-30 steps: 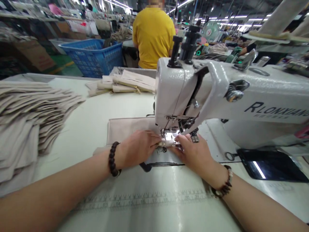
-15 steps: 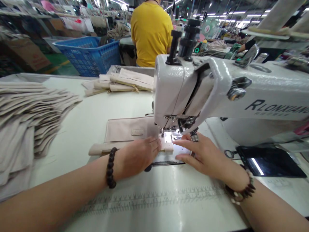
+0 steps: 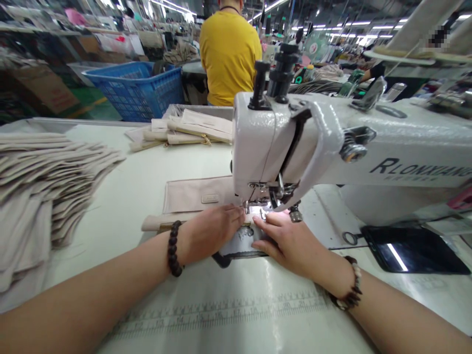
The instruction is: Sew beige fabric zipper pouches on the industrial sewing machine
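Note:
A beige fabric panel [image 3: 184, 196] with a small rectangular label [image 3: 210, 198] lies under the head of the white sewing machine [image 3: 276, 142]. Along its near side runs a folded strip [image 3: 152, 223] with a gold zipper. My left hand [image 3: 211, 227] rests flat on this strip, fingers stretched out together, tips beside the lit needle area. On the other side of the needle, my right hand [image 3: 291, 241] has thumb and forefinger apart, the forefinger at the strip's right end. The machine head hides part of the panel and of my right fingers.
Stacked beige pieces [image 3: 33, 196] cover the table's left side. More zippered pieces [image 3: 188, 129] lie behind. A black tablet-like device [image 3: 416, 248] is at right, a printed ruler [image 3: 221, 312] in front. Beyond are a blue basket [image 3: 136, 86] and a person in yellow [image 3: 230, 54].
My right hand has moved left, bringing its forefinger to the strip's end. My left hand stays on the strip. The view has tilted slightly.

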`<state>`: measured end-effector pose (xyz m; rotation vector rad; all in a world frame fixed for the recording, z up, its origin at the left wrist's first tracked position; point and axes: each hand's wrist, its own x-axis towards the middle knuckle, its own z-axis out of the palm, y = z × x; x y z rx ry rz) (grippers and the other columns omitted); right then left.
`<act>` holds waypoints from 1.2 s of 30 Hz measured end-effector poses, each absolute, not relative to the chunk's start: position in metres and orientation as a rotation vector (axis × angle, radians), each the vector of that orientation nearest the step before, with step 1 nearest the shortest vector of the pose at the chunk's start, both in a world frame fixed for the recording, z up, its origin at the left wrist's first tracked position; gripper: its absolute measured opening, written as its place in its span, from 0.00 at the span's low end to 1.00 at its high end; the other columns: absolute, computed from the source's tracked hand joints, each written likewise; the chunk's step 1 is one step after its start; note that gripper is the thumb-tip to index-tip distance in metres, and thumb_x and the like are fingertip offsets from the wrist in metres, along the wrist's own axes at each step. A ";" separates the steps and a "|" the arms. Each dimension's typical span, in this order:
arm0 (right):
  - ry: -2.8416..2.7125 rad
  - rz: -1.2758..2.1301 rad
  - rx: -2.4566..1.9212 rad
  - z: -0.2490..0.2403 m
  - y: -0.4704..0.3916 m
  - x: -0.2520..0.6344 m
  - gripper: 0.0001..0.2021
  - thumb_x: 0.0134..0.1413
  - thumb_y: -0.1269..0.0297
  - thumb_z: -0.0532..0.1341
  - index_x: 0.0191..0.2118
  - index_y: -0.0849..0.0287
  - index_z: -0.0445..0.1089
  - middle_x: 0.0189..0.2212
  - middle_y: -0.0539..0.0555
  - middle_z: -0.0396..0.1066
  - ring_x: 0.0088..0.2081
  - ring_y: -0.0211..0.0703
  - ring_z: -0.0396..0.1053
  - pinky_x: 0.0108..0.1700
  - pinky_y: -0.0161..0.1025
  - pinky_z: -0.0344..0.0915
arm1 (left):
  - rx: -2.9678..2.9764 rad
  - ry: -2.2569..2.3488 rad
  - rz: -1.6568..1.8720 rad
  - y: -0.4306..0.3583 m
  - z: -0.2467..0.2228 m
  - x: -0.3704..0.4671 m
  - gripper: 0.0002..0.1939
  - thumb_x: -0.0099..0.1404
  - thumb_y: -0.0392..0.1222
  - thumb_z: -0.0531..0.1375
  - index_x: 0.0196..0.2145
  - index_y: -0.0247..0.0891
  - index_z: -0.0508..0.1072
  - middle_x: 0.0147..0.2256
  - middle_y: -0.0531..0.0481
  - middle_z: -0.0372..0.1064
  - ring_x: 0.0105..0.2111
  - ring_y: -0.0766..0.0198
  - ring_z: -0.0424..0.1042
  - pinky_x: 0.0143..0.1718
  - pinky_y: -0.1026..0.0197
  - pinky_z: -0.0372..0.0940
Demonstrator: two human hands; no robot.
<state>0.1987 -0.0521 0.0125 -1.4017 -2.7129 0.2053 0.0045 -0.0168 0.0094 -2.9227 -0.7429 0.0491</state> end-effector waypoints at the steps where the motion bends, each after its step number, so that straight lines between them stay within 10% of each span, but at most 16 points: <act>1: -2.710 0.198 -1.413 0.012 -0.052 0.198 0.21 0.56 0.53 0.51 0.50 0.61 0.62 0.33 0.59 0.67 0.36 0.47 0.63 0.33 0.39 0.58 | -2.935 -0.758 0.061 -0.016 0.010 0.005 0.15 0.61 0.28 0.51 0.46 0.28 0.66 0.47 0.40 0.66 0.47 0.60 0.64 0.50 0.61 0.56; 29: -2.683 0.151 -1.359 0.010 -0.049 0.198 0.15 0.57 0.57 0.50 0.44 0.59 0.65 0.32 0.56 0.67 0.34 0.46 0.63 0.33 0.39 0.56 | -3.015 -0.832 0.024 -0.013 0.009 0.001 0.15 0.62 0.29 0.51 0.48 0.30 0.64 0.48 0.44 0.65 0.47 0.62 0.64 0.51 0.62 0.57; 36: -2.487 0.102 -1.083 0.001 -0.057 0.206 0.10 0.58 0.66 0.48 0.38 0.61 0.66 0.32 0.57 0.66 0.34 0.43 0.63 0.36 0.40 0.58 | -2.846 -1.139 -0.126 -0.031 0.017 0.001 0.10 0.59 0.26 0.51 0.35 0.31 0.70 0.34 0.45 0.71 0.33 0.60 0.70 0.34 0.62 0.66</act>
